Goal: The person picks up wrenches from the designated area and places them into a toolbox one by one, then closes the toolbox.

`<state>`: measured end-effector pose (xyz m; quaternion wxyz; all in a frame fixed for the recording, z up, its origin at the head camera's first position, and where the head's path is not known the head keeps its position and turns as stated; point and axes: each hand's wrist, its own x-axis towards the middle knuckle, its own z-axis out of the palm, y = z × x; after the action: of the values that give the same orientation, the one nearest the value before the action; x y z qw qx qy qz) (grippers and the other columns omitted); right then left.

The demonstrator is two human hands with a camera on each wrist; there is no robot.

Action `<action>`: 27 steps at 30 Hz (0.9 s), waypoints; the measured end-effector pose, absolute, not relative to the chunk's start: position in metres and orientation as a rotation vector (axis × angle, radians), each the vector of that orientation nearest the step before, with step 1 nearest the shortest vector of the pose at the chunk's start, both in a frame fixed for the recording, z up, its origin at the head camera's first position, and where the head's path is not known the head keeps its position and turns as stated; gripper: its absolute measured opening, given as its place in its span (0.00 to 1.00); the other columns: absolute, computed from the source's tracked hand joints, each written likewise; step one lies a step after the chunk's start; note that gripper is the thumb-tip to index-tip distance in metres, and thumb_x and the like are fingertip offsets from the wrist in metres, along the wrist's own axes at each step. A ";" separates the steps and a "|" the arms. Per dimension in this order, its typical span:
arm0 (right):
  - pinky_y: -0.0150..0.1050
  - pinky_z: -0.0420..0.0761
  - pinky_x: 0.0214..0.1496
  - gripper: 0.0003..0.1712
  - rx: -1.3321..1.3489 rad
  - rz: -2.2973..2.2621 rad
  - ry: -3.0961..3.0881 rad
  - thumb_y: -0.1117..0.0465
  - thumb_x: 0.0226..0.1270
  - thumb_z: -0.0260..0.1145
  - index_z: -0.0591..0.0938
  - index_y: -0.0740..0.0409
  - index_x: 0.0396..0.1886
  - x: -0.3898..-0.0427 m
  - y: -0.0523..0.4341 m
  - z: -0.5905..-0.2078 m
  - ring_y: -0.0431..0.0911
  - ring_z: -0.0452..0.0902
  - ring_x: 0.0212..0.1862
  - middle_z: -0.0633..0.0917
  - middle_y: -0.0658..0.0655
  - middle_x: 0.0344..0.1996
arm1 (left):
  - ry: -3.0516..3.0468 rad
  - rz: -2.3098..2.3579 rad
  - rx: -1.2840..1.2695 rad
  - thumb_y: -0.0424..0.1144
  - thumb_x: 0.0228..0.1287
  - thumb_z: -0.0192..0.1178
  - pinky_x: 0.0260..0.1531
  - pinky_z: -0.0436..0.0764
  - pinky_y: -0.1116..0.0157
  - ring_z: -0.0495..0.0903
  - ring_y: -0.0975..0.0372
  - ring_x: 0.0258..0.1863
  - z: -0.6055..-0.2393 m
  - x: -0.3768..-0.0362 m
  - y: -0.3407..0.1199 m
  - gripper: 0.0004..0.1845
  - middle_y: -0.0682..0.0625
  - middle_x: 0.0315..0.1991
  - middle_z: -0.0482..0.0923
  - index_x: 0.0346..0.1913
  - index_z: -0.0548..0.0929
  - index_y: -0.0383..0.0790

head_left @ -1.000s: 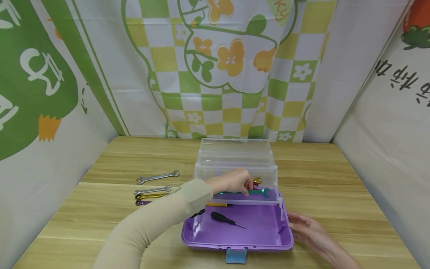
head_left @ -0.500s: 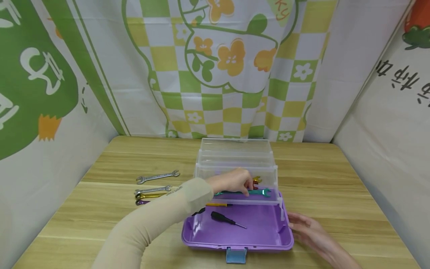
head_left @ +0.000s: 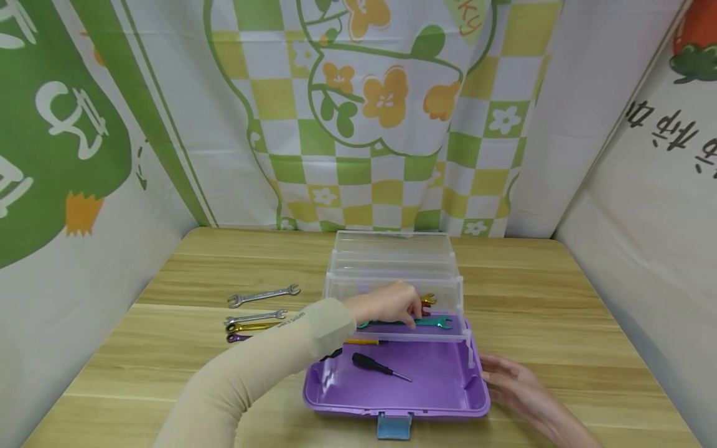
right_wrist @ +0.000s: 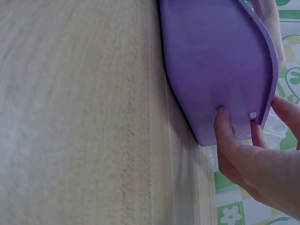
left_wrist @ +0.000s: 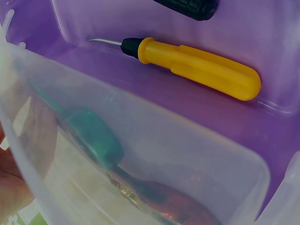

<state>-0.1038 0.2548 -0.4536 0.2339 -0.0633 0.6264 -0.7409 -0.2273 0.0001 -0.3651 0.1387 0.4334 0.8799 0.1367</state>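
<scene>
In the head view my left hand [head_left: 390, 303] reaches into the lowest clear tray [head_left: 336, 285] of a purple toolbox [head_left: 414, 398]. Its thumb and curled fingers pinch a green wrench [head_left: 439, 322] lying along the tray, the middle of which they cover. Behind it show ends of a red wrench [head_left: 426, 308] and a gold wrench [head_left: 429, 298]. Through the cloudy tray wall, the left wrist view shows the green wrench [left_wrist: 96, 136] and part of the hand [left_wrist: 16, 192]. My right hand [right_wrist: 253, 164] rests its fingertips against the toolbox's outer end wall [right_wrist: 215, 70], thumb by the rim.
A black-handled screwdriver [head_left: 372, 363] and a yellow-handled screwdriver [left_wrist: 201, 68] lie in the toolbox base. On the table [head_left: 532, 280] to the left lie silver wrenches [head_left: 263, 295], a gold wrench [head_left: 252, 326] and a purple one [head_left: 238, 338]. A blue latch [head_left: 394, 426] hangs in front.
The green wrench's right end has dipped slightly in the tray, and the left hand has shifted very little. The right hand stays against the toolbox.
</scene>
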 end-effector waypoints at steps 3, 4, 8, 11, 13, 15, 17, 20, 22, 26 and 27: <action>0.38 0.71 0.53 0.28 -0.161 -2.023 1.732 0.67 0.64 0.52 0.57 0.72 0.61 -0.104 0.254 -0.453 0.40 0.73 0.50 0.75 0.49 0.51 | 2.549 0.378 1.251 0.39 0.46 0.67 0.26 0.70 0.78 0.72 0.71 0.24 -0.366 -0.228 0.000 0.09 0.55 0.26 0.80 0.33 0.85 0.42; 0.38 0.71 0.53 0.28 -0.149 -2.016 1.742 0.67 0.64 0.52 0.56 0.73 0.61 -0.104 0.254 -0.453 0.40 0.73 0.50 0.75 0.50 0.51 | 2.550 0.376 1.253 0.39 0.46 0.67 0.26 0.70 0.78 0.72 0.71 0.24 -0.366 -0.228 0.000 0.09 0.56 0.26 0.80 0.34 0.85 0.42; 0.39 0.71 0.53 0.29 -0.137 -2.010 1.758 0.67 0.64 0.52 0.55 0.74 0.61 -0.103 0.254 -0.453 0.40 0.73 0.49 0.75 0.50 0.51 | 2.542 0.377 1.273 0.39 0.47 0.67 0.26 0.70 0.78 0.73 0.71 0.25 -0.364 -0.227 -0.001 0.10 0.55 0.27 0.80 0.34 0.85 0.42; 0.39 0.72 0.53 0.28 -0.144 -2.020 1.742 0.67 0.64 0.52 0.56 0.73 0.61 -0.103 0.254 -0.453 0.40 0.73 0.49 0.75 0.49 0.50 | 2.519 0.395 1.285 0.37 0.48 0.66 0.27 0.71 0.77 0.73 0.69 0.26 -0.361 -0.227 -0.004 0.10 0.53 0.27 0.80 0.36 0.85 0.40; 0.38 0.72 0.53 0.27 -0.145 -2.028 1.724 0.67 0.64 0.52 0.58 0.72 0.61 -0.103 0.255 -0.453 0.40 0.73 0.50 0.76 0.46 0.49 | 2.503 0.425 1.288 0.35 0.49 0.65 0.28 0.71 0.76 0.74 0.68 0.26 -0.359 -0.226 -0.008 0.10 0.52 0.28 0.80 0.37 0.84 0.39; 0.38 0.71 0.53 0.26 -0.158 -2.034 1.708 0.68 0.64 0.51 0.58 0.72 0.61 -0.104 0.255 -0.453 0.39 0.73 0.50 0.76 0.46 0.48 | 2.497 0.465 1.278 0.35 0.51 0.64 0.29 0.72 0.76 0.74 0.68 0.27 -0.356 -0.225 -0.012 0.10 0.51 0.29 0.80 0.38 0.83 0.38; 0.37 0.71 0.53 0.27 -0.170 -2.039 1.697 0.68 0.64 0.51 0.57 0.73 0.61 -0.103 0.255 -0.454 0.40 0.73 0.50 0.76 0.46 0.48 | 2.498 0.511 1.282 0.35 0.52 0.63 0.29 0.72 0.75 0.74 0.67 0.28 -0.353 -0.224 -0.017 0.10 0.51 0.30 0.80 0.39 0.83 0.37; 0.38 0.71 0.53 0.28 -0.177 -2.037 1.696 0.68 0.64 0.51 0.55 0.75 0.61 -0.103 0.255 -0.453 0.40 0.73 0.50 0.76 0.47 0.49 | 2.506 0.568 1.323 0.36 0.52 0.63 0.30 0.73 0.75 0.76 0.66 0.29 -0.349 -0.222 -0.026 0.10 0.51 0.31 0.80 0.38 0.83 0.37; 0.38 0.71 0.53 0.29 -0.180 -2.038 1.694 0.68 0.64 0.51 0.54 0.76 0.61 -0.103 0.255 -0.453 0.40 0.73 0.50 0.76 0.47 0.49 | 2.509 0.603 1.355 0.36 0.52 0.63 0.30 0.73 0.75 0.76 0.65 0.29 -0.347 -0.220 -0.032 0.10 0.51 0.31 0.80 0.38 0.83 0.37; 0.38 0.71 0.53 0.29 -0.178 -2.037 1.691 0.68 0.64 0.51 0.53 0.76 0.61 -0.104 0.255 -0.453 0.41 0.73 0.50 0.76 0.47 0.48 | 2.511 0.680 1.370 0.37 0.53 0.62 0.30 0.73 0.74 0.76 0.65 0.29 -0.341 -0.216 -0.045 0.11 0.50 0.32 0.81 0.39 0.82 0.37; 0.38 0.71 0.53 0.29 -0.173 -2.038 1.690 0.68 0.64 0.51 0.54 0.76 0.61 -0.104 0.255 -0.453 0.41 0.73 0.50 0.76 0.47 0.48 | 2.512 0.699 1.368 0.37 0.53 0.62 0.30 0.73 0.74 0.76 0.65 0.29 -0.340 -0.215 -0.049 0.11 0.49 0.32 0.81 0.39 0.82 0.37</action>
<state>-0.1036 0.2548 -0.4528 0.2418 -0.0634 0.6179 -0.7454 -0.2148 -0.0488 -0.3399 0.0985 0.4624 0.8490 0.2361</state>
